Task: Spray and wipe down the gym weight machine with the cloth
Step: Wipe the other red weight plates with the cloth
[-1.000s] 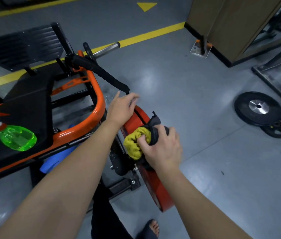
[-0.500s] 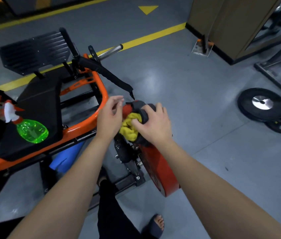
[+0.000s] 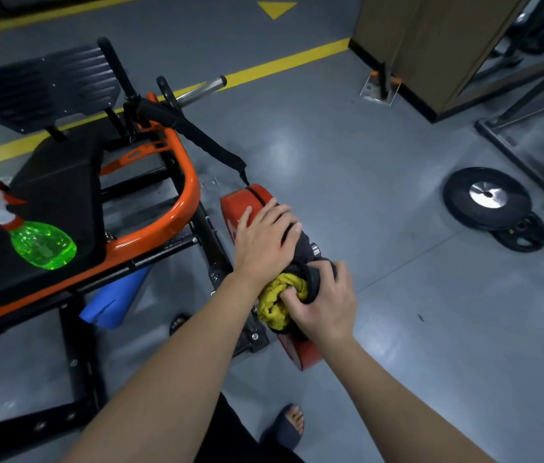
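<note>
The bunched cloth [image 3: 277,297] can, I think, slip off the narrow edge of the red plate [image 3: 237,208] if the push is hard. The right hand [image 3: 322,304] is closed around this cloth. Just beyond it, the left hand [image 3: 265,240] lies flat on the plate, fingers straight. The spray bottle [image 3: 41,243] rests well to its left, on the seat [image 3: 63,182].

Open floor [image 3: 364,202] right of the red weight plate [image 3: 240,198], frame crowding its left

The bare grey floor runs unobstructed to the loose black plates [image 3: 487,208], which lie well apart. On the left the orange frame tube [image 3: 193,190] stands near, and a black strap [image 3: 203,140] slants down to the plate's far end.
</note>
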The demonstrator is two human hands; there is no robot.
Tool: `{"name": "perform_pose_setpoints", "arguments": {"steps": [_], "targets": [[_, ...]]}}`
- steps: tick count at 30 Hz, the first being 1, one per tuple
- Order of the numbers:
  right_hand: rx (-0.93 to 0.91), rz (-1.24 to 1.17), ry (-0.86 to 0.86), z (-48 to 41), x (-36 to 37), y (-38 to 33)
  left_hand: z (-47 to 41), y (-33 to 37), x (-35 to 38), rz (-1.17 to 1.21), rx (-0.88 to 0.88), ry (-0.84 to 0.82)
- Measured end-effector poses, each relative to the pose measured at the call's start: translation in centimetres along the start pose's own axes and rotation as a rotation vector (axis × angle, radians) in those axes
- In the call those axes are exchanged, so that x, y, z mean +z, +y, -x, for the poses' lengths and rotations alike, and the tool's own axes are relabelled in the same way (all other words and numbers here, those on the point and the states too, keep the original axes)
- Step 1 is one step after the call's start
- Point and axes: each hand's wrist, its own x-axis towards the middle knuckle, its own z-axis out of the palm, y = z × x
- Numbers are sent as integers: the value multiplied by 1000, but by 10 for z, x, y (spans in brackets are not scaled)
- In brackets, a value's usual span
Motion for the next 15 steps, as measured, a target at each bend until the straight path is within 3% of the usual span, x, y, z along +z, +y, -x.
{"name": "perform_pose_setpoints", "arguments": {"steps": [6,12,13,15], "targets": [[66,48,34,-20,13,-22,-25,-15,-2,68,-75,-24],[135,134,-73,-68,34,-64,-85,-61,-9,267,-166,-317],[130,145,-77,-74,37,-67,-88,-68,-10,371,-194,-288],[103,177,-69,-86,45,-73,-80,-81,-18,617,-304,-61]]}}
